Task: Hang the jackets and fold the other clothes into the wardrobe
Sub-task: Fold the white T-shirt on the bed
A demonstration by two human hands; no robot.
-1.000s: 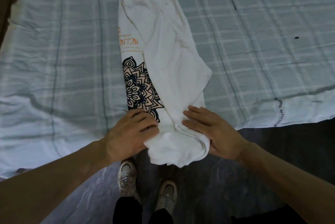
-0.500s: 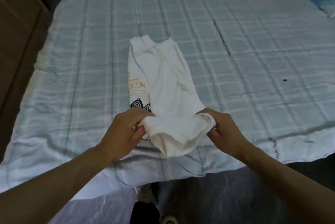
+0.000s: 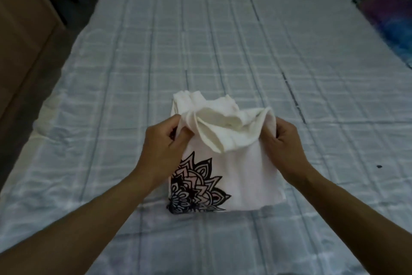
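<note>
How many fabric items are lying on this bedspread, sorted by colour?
White shirt: 1
Purple and blue cloth: 1
Total: 2

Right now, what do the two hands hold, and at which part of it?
Both hold the white printed garment: the left hand pinches the left corner of its raised folded end, the right hand the right corner. The rest lies on the bed.
</note>
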